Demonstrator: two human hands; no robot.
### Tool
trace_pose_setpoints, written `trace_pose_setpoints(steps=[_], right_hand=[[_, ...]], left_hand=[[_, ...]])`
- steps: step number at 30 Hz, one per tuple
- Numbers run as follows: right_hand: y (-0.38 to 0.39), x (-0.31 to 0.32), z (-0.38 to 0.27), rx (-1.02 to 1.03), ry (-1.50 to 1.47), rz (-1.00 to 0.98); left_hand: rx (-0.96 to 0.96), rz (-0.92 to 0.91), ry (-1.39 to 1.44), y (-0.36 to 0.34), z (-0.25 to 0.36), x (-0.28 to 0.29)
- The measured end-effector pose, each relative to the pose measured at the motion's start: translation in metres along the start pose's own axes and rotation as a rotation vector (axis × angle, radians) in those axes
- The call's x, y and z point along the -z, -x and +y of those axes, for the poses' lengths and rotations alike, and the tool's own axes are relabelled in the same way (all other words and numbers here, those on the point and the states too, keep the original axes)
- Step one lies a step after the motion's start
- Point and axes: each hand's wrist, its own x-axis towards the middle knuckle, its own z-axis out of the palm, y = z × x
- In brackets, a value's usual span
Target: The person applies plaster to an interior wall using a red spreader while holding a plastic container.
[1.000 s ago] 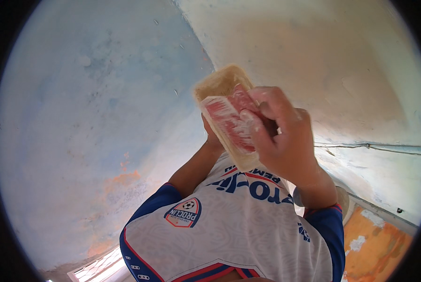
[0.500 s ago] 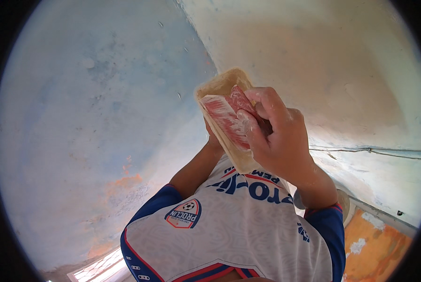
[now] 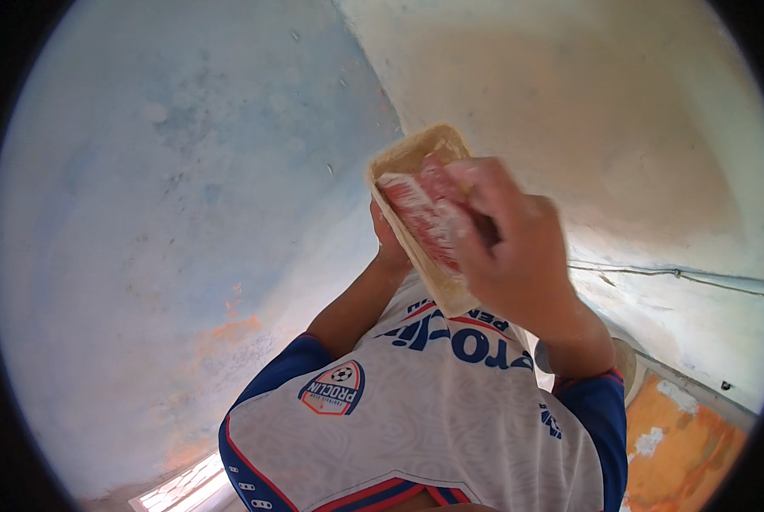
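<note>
In front of my chest I hold a cream rectangular tub (image 3: 440, 294) with caked rims. My left hand (image 3: 388, 235) supports it from its left side; most of those fingers are hidden behind the tub. A wide red putty spreader (image 3: 423, 218), streaked with white paste, lies slantwise over the tub's opening. My right hand (image 3: 518, 235) pinches its raised grip between thumb and fingers. White residue marks my fingers, and this hand is slightly blurred by motion. How much paste is inside the tub is hidden by the spreader.
A patchy pale blue wall (image 3: 160, 188) meets a cream wall (image 3: 569, 102) at a corner just beyond the tub. A thin cable (image 3: 676, 273) runs along the right wall. An orange patchy surface (image 3: 680, 444) shows lower right, a bright grille opening (image 3: 190, 488) lower left.
The tub and both hands have shifted slightly to the right. My right hand and the spreader are more blurred; the grip on both things is unchanged.
</note>
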Motion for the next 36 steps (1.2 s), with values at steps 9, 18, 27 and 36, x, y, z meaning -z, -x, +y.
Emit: trace_pose_setpoints(steps=[9, 18, 27, 36], right_hand=[[-0.002, -0.01, 0.006, -0.062, 0.002, 0.066], [-0.008, -0.022, 0.01, -0.119, 0.02, 0.005], [-0.014, 0.014, 0.02, -0.243, -0.007, 0.061], [-0.016, -0.014, 0.01, -0.365, 0.135, -0.044]], left_hand=[[0.021, -0.085, -0.01, -0.008, 0.007, -0.006], [0.096, -0.013, 0.377, -0.02, 0.001, 0.053], [0.16, -0.1, 0.241, -0.031, 0.011, 0.015], [0.237, -0.124, 0.233, -0.038, 0.008, 0.003]])
